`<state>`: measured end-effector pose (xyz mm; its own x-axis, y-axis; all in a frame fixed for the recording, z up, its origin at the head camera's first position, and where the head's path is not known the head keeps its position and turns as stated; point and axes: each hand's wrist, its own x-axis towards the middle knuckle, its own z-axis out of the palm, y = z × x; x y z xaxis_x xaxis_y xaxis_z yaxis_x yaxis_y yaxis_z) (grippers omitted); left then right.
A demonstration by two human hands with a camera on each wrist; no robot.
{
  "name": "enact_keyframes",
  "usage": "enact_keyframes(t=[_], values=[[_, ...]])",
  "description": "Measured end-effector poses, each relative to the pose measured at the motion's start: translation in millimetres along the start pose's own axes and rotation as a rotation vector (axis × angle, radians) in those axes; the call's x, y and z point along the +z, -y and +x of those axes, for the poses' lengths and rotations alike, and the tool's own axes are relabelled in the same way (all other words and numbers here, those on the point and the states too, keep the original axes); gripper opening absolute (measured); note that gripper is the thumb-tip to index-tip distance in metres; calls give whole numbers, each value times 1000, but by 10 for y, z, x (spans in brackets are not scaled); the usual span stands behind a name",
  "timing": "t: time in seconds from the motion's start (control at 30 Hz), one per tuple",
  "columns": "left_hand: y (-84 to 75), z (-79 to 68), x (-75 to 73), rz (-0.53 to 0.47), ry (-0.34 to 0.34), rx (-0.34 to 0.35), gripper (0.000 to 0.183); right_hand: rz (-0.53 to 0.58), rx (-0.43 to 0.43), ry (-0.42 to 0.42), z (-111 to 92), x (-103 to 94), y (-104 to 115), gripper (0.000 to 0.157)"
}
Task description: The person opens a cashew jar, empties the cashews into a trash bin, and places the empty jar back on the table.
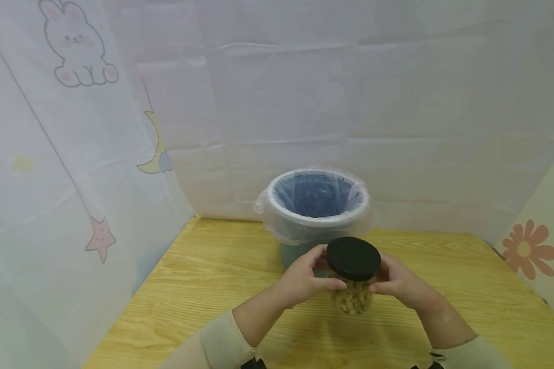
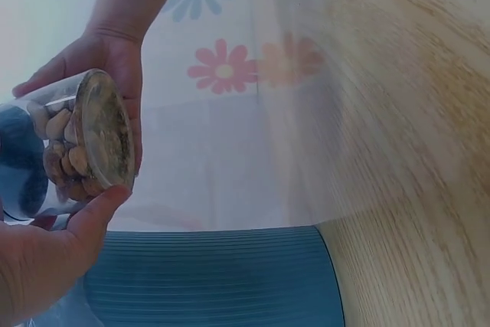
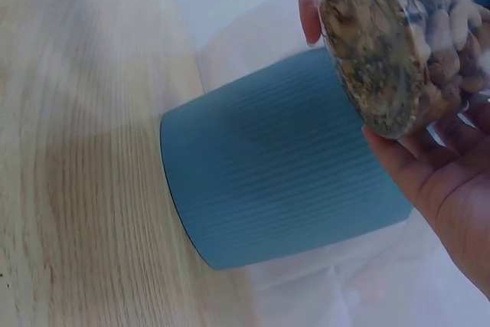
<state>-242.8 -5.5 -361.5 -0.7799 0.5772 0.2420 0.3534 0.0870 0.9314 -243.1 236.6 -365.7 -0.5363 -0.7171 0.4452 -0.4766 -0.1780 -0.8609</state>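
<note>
Standing open near the middle of the frame, from where I watch, is a blue-green bin (image 1: 294,252), its clear plastic liner (image 1: 277,229) folded over the pale rim and hanging loosely outside. Just right of centre, lower down, comes a clear jar (image 1: 352,288) with a black lid (image 1: 353,258) on it; pale brown, nut-like pieces (image 1: 354,302) show through its wall, and the left wrist view catches them through the base too.

The person's left hand (image 1: 301,279) curls around the jar's left side, thumb at the front; the right hand (image 1: 402,284) grips its right side likewise. Between them the jar hangs above the table (image 1: 212,287), roughly upright, its base off the wood.

At the far left, a cloth (image 1: 37,205) bears a rabbit, a crescent and a star. The jar and left hand block part of the bin's lower front. An orange flower (image 1: 523,249) decorates the cloth at lower right.
</note>
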Motion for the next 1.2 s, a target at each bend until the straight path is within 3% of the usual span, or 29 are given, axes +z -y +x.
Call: enact_keyframes(t=[0.33,0.63,0.93,1.2], values=[[26,31,-32,-47,-8,12,57,-56,79,-35,64,69,-1,59],[27,48,-12,-65,-22,59,61,12,12,-19,140,88,-17,66],[-176,-27,-10,-92,-34,65,58,-13,14,-33,134,70,-18,63],[75,54,9,-101,-33,71,60,-43,42,-13,123,38,-21,58]])
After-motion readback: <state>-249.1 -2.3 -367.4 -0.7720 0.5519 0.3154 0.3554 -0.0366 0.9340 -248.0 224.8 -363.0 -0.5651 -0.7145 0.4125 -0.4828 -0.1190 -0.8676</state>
